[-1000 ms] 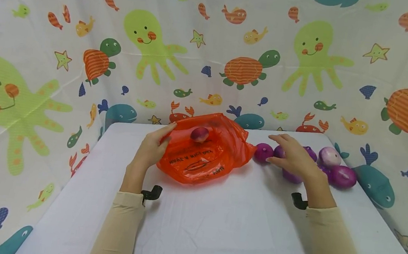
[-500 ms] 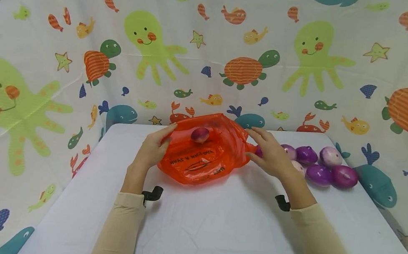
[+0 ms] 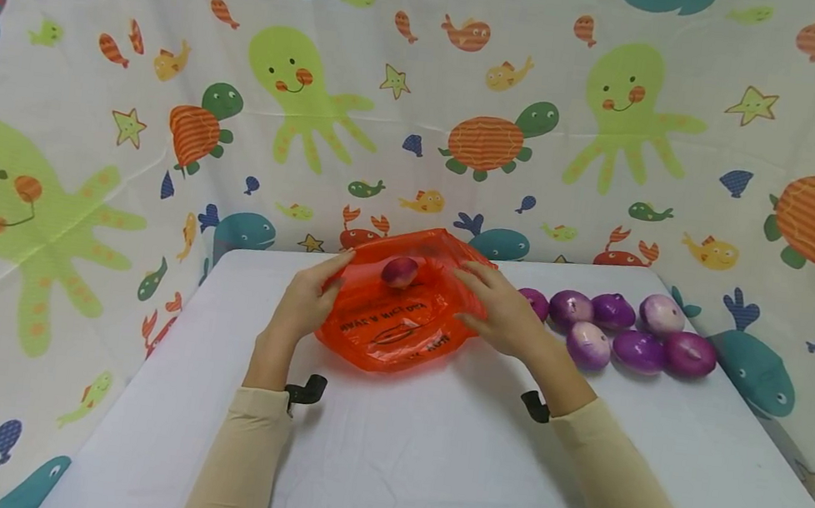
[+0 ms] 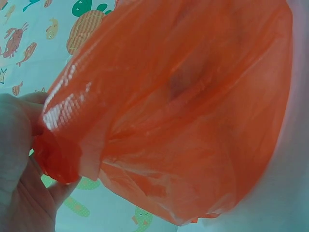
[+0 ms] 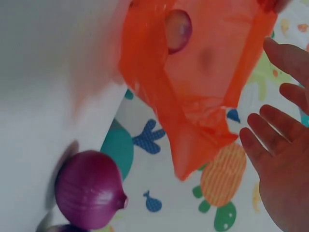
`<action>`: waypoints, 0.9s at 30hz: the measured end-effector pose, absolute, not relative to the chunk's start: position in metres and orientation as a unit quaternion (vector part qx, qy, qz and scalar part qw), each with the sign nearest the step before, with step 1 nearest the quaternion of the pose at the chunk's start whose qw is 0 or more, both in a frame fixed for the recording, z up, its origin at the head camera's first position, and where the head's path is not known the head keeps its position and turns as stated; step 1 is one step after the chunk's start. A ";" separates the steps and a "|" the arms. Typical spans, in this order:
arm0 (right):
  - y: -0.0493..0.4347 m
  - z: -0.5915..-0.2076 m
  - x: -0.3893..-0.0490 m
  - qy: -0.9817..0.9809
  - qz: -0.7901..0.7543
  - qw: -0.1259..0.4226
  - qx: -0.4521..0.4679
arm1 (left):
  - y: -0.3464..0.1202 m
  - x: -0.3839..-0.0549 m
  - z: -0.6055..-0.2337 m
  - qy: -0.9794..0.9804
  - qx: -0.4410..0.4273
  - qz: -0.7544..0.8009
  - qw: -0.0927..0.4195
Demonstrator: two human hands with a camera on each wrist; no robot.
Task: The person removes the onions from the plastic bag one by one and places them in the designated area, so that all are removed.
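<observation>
A translucent red plastic bag [image 3: 374,351] with dark printing lies spread at the back of the table. One red onion [image 3: 400,271] shows inside it. My left hand [image 3: 302,299] pinches the bag's left edge; in the left wrist view the bag film bunches between the thumb and fingers [image 4: 36,198]. At the bag's right side, my right hand [image 3: 508,316] has its fingers spread. In the right wrist view, this hand [image 5: 282,154] holds nothing and its fingertips are beside the bag's right corner [image 5: 193,150].
Several purple onions stand together at the table's back right, among them a pale one [image 3: 588,347] and a dark one [image 3: 690,354]. The white-covered table [image 3: 400,454] ends at a curtain [image 3: 417,37] with sea animals. Each wrist wears a black camera mount [image 3: 306,389].
My right hand has moved left, away from the onions to the bag's right side, uncovering the onions behind it. My left hand stays at the bag's left edge.
</observation>
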State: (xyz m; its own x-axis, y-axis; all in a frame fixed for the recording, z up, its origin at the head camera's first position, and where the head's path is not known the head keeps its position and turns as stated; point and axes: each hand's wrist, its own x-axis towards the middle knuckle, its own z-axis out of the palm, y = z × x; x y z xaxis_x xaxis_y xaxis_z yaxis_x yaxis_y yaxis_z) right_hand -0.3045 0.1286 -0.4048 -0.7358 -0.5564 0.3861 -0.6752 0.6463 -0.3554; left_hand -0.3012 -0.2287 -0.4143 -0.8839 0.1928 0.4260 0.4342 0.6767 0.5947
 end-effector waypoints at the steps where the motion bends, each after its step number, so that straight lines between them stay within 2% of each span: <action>1: 0.125 -0.405 -0.305 -0.899 0.242 0.120 0.346 | -0.229 -0.302 -0.414 -0.901 -0.175 -0.362 0.166; 11: 0.098 -0.407 -0.307 -0.892 0.212 0.121 0.381 | -0.228 -0.300 -0.414 -0.902 -0.169 -0.364 0.158; 27: 0.059 -0.408 -0.335 -0.895 0.215 0.095 0.379 | -0.229 -0.301 -0.414 -0.903 -0.168 -0.364 0.156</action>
State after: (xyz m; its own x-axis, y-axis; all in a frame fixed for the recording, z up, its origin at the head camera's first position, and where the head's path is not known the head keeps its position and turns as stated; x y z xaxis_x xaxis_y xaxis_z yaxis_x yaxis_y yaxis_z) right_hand -0.3346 0.0588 -0.4083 -0.6950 -0.6377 0.3322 -0.7190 0.6205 -0.3131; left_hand -0.3006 -0.2295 -0.4137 -0.8949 0.1888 0.4043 0.4166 0.6783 0.6054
